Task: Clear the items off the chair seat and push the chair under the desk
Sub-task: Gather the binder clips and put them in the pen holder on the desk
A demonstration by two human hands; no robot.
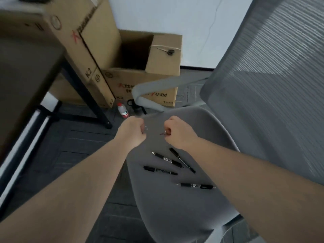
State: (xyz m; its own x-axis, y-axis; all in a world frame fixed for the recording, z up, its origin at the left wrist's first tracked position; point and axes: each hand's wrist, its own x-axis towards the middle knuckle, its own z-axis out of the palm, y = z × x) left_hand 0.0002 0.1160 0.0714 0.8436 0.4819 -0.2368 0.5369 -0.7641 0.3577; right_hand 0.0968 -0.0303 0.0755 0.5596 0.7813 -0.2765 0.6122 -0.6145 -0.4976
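A grey office chair fills the right side, its seat (175,204) below me and its mesh backrest (273,85) at upper right. Several black pens (167,159) lie scattered on the middle of the seat. Both hands hover over the seat's far edge. My left hand (132,131) is closed in a fist, with a small shiny metal bit showing at its fingers. My right hand (177,132) is closed on a small reddish object (163,133), only its tip visible. The dark desk (22,81) stands at the left with black metal legs.
Cardboard boxes (140,86) are stacked against the white wall beyond the chair, scissors (166,50) resting on one. A small plastic bottle (122,111) stands on the dark carpet near the desk leg (87,97). The chair's grey armrest (149,90) curves in front of the boxes.
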